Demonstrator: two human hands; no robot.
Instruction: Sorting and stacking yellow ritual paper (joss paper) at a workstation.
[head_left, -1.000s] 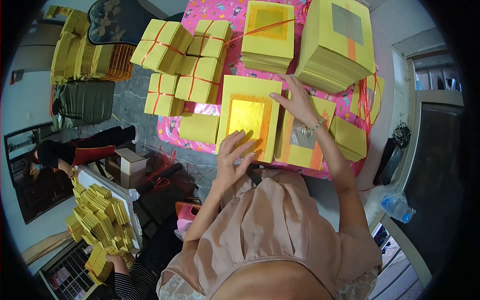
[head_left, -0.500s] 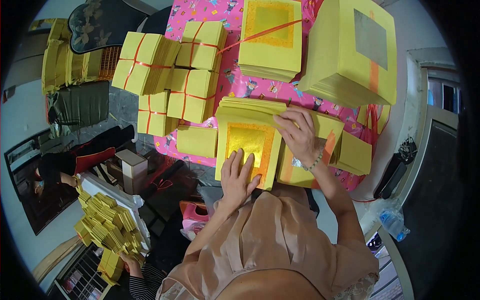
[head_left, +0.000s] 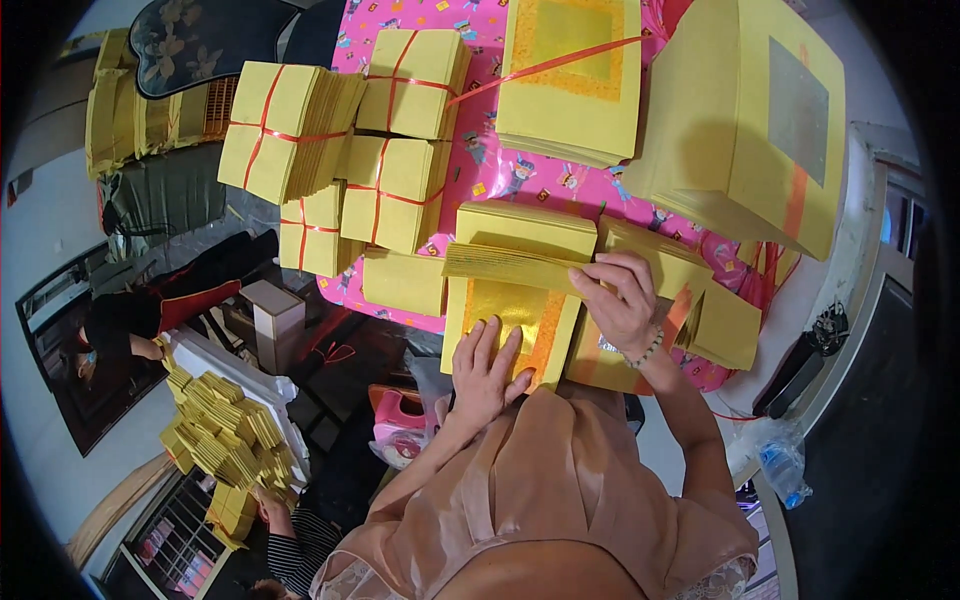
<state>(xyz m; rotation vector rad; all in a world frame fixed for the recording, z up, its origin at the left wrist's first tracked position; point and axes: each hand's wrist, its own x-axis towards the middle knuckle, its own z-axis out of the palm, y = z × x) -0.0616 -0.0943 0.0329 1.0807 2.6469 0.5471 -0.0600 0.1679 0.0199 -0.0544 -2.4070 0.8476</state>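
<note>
yellow paper stack (head_left: 535, 312), gold ctr (head_left: 498, 300), orange border (head_left: 548, 332); r hand (head_left: 622, 305) pinching bent sheets (head_left: 510, 266), l hand (head_left: 485, 378) spread atop.

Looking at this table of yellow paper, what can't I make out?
In the head view:
- Part of the gold square, hidden by the left hand and raised sheets.
- The far end of the pink tablecloth, cut off by the top edge.
- The raised sheets' number: edges too fine.

Slants the left forearm (head_left: 435, 453) forward and inward from below, and bends the right arm (head_left: 690, 430) out wider at the elbow. Lays the left hand (head_left: 484, 375) palm down, fingers slightly spread and thumb pointing rightward. Holds the right hand (head_left: 622, 305) farther forward, curling its fingers toward the thumb in a pinch.
</note>
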